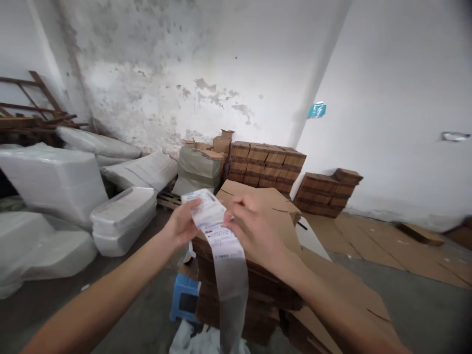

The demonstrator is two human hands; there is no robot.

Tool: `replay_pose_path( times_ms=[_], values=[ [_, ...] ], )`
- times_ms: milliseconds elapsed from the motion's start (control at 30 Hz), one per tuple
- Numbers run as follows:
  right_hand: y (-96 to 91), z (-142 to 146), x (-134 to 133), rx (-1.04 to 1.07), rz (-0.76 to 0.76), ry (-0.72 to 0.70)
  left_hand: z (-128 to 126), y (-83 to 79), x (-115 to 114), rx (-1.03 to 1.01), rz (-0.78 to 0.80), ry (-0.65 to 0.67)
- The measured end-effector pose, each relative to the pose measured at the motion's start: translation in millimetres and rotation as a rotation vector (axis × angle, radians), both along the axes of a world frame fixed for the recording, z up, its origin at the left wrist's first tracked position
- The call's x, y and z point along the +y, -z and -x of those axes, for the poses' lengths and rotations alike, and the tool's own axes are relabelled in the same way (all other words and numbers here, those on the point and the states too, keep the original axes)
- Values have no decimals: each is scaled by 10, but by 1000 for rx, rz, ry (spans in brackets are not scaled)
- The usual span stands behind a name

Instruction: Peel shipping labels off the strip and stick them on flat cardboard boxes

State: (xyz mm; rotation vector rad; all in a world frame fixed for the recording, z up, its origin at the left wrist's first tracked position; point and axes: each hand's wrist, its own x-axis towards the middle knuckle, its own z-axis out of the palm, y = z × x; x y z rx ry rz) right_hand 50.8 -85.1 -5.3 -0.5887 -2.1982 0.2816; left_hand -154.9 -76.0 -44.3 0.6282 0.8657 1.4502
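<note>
A long strip of printed shipping labels [221, 238] hangs from my hands, its blank pale lower end trailing down in front of a stack of flat cardboard [271, 206]. My left hand [183, 219] grips the strip's upper left edge, thumb on top. At the strip's right edge, my right hand [254, 228] has its fingertips pinched together on a label; slight blur hides exactly how much they hold. Both hands are above the near left corner of the cardboard stack.
A blue plastic stool [182, 297] and crumpled white paper [195, 339] are low beside the stack. White wrapped bundles [55, 182] fill the left. Bundled cardboard [267, 160] stands against the wall, and flattened cardboard [368, 241] covers floor at right.
</note>
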Motion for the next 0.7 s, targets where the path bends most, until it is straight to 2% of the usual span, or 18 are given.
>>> replay_pose_path(
  times_ms=[33,100,167,200,300,400,600,700],
  values=[
    [-70,-64,28,62,-28,-4,112,42,69,-5,13,-71],
    [-181,-224,196,303,27,6,347,144,172,-16,49,-217],
    [-161,-357,456,509,129,66,519,239,215,-11,69,-297],
    [-90,-390,583,524,176,121,559,271,215,-3,81,-291],
    [233,-331,798,285,310,216,498,278,176,30,92,-148],
    [408,-168,727,130,341,149,320,166,137,57,60,-76],
    [233,78,481,-4,542,17,107,-108,81,75,-159,-11],
    [224,200,347,-11,458,-109,39,-180,68,48,-163,-15]
  ],
)
